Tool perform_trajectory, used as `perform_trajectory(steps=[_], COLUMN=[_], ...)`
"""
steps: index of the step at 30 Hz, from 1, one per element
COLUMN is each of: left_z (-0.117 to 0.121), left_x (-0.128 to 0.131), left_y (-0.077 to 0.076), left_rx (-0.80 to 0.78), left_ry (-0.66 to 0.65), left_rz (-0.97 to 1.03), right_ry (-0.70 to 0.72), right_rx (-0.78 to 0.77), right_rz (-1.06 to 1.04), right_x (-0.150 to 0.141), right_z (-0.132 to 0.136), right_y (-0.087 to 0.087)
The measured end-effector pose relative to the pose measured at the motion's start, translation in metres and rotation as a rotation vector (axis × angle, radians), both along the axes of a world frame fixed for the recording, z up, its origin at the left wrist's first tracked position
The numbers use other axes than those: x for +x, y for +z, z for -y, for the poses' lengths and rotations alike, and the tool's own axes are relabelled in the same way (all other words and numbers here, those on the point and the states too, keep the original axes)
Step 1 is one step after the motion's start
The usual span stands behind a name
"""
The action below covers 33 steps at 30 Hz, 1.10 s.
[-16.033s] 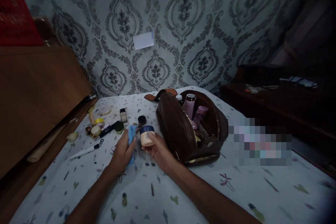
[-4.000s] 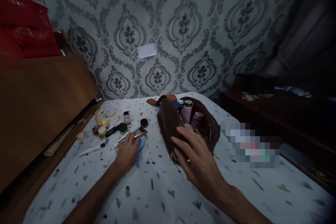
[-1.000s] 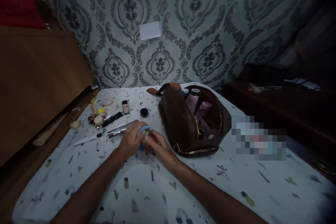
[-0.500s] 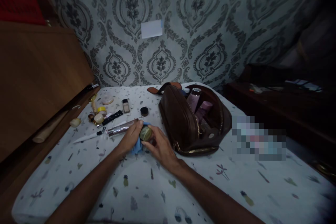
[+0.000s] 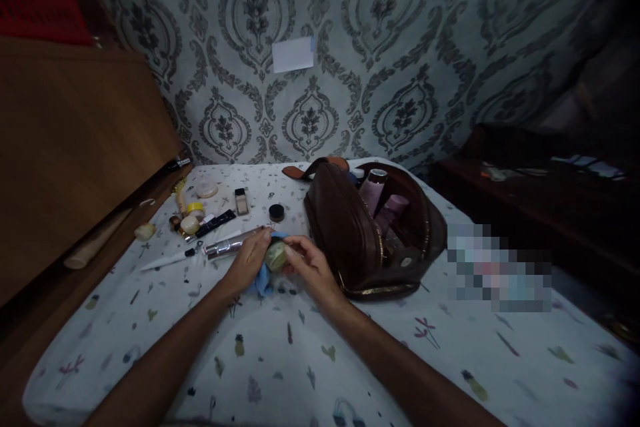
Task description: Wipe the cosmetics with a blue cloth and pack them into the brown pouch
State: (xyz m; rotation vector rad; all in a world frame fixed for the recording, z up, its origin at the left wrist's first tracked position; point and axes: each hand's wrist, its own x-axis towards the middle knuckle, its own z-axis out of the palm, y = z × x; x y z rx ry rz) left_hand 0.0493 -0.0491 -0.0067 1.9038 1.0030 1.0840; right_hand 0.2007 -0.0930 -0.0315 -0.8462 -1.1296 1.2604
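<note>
My left hand (image 5: 249,263) is closed on a blue cloth (image 5: 263,278) and presses it against a small round greenish jar (image 5: 275,255). My right hand (image 5: 311,269) grips that jar from the right side with its fingertips. Both hands hover just above the patterned sheet (image 5: 280,360), a little left of an unzipped brown toiletry bag (image 5: 350,240). Pink bottles (image 5: 387,203) stand upright inside the bag.
Loose cosmetics lie left of my hands: a silver tube (image 5: 231,244), a black pencil (image 5: 215,223), a small dark pot (image 5: 276,212), a white pen-like stick (image 5: 165,259) and several small jars (image 5: 190,220). A wooden headboard (image 5: 75,153) rises at left; a dark side table (image 5: 540,200) stands at right.
Over the last second my hands shifted slightly and the jar turned between them, its greenish face showing now. Earlier the left hand rested on the cloth while the right touched the bag.
</note>
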Motion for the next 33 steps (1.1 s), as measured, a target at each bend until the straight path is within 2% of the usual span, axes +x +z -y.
perform_trajectory(steps=[6, 15, 22, 29, 33], left_z=[0.0019, 0.0031, 0.0005, 0.0017, 0.0038], left_x=[-0.0033, -0.0050, -0.0049, -0.0010, -0.0010], left_y=[-0.0003, 0.0042, 0.0023, -0.0007, -0.0013], left_rx=[0.039, 0.100, 0.054, 0.033, 0.065], left_ry=[-0.004, -0.049, -0.036, 0.084, 0.035], left_rz=[0.025, -0.027, -0.007, -0.015, 0.005], right_ry=[0.088, 0.111, 0.084, 0.021, -0.042], right_rx=[-0.080, -0.143, -0.143, -0.145, -0.146], right_rz=[-0.166, -0.316, -0.285, -0.226, -0.243], right_x=[-0.0057, -0.0060, -0.0060, -0.0043, -0.0035], right_z=[-0.0014, 0.0038, 0.0025, 0.0009, -0.0019], right_y=[-0.0050, 0.0018, -0.0032, -0.0023, -0.0003])
